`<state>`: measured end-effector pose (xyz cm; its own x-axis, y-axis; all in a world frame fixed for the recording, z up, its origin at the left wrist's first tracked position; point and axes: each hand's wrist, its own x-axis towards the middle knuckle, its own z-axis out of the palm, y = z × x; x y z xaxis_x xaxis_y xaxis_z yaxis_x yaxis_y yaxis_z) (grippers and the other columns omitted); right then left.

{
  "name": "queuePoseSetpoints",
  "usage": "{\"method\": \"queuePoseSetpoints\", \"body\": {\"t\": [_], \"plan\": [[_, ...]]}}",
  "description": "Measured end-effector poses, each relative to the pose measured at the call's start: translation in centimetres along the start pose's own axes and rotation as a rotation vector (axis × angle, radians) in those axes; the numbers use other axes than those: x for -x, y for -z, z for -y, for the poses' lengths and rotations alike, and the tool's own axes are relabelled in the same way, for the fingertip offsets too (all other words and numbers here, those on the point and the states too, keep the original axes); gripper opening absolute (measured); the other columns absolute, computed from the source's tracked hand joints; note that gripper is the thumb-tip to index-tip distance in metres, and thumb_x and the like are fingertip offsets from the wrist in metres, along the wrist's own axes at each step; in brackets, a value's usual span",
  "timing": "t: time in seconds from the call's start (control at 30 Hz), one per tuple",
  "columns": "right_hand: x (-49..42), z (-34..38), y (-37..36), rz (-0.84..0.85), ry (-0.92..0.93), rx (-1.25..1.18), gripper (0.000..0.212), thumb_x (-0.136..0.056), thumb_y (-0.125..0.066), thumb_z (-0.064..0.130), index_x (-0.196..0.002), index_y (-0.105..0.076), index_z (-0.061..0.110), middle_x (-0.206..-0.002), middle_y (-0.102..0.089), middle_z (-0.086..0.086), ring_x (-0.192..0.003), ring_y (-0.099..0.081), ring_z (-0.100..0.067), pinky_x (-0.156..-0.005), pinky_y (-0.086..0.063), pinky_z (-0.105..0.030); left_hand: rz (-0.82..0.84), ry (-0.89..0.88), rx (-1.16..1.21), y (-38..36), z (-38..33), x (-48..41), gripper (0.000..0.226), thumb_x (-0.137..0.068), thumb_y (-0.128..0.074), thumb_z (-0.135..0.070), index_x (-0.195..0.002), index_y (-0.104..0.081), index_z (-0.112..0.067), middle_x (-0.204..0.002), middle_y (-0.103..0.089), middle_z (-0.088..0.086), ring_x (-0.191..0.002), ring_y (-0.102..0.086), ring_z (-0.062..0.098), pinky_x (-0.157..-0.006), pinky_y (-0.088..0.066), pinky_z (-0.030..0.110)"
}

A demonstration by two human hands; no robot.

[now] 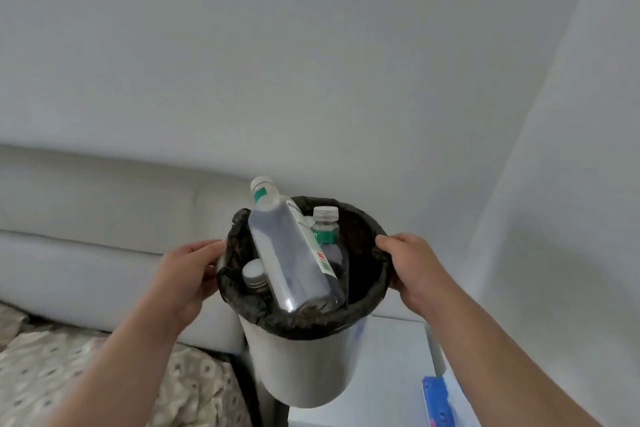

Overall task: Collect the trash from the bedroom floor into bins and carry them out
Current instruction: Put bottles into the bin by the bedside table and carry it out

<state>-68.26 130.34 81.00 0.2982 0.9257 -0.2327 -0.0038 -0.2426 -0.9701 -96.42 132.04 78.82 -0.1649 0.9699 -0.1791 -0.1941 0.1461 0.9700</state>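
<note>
Up in the air hangs a grey bin [304,360] lined with a black bag [363,302], the left hand [188,276] and right hand [410,269] clamped on opposite sides of its rim. Inside, a large clear bottle [294,253] leans over two smaller bottles [325,229], mostly hidden.

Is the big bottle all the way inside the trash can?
No. The big bottle leans tilted in the bin, and its capped neck pokes above the black-bagged rim.
</note>
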Motion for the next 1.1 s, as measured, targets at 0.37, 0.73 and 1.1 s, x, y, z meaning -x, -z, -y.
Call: {"method": "queuePoseSetpoints", "body": {"t": [0.37, 0.73, 1.1], "plan": [[12.6, -3.3, 6.0, -0.517, -0.073, -0.175, 0.015, -0.091, -0.055, 0.016, -0.090, -0.061, 0.002, -0.081, -0.065, -0.014, -0.070, -0.063, -0.023, -0.058, -0.052, -0.029, 0.551, 0.042, -0.085, -7.4, 0.0, -0.5, 0.013, -0.088, -0.057, -0.010, -0.091, -0.068, -0.003, -0.052, -0.063, 0.002, -0.044, -0.053, 0.010, -0.042, -0.043, 0.015], [37.3, -8.7, 13.2, -0.973, -0.044, -0.294, 0.019, -0.093, -0.055, 0.016, -0.099, -0.061, -0.001, -0.071, -0.064, -0.007, -0.055, -0.062, -0.013, -0.044, -0.046, -0.021, 1.086, 0.095, -0.231, -14.7, 3.4, 18.3, 0.016, -0.085, -0.063, -0.012, -0.089, -0.073, 0.000, -0.063, -0.064, 0.009, -0.059, -0.051, 0.020, -0.061, -0.042, 0.032], [68.9, -17.3, 17.5, -1.380, -0.068, -0.378, 0.020, -0.094, -0.055, 0.018, -0.099, -0.061, 0.000, -0.086, -0.068, -0.016, -0.071, -0.065, -0.021, -0.055, -0.052, -0.028, 1.531, 0.239, -0.319, -15.9, 10.1, 48.5, 0.017, -0.086, -0.062, -0.010, -0.092, -0.072, 0.002, -0.074, -0.057, 0.015, -0.058, -0.047, 0.019, -0.052, -0.046, 0.023]]}}
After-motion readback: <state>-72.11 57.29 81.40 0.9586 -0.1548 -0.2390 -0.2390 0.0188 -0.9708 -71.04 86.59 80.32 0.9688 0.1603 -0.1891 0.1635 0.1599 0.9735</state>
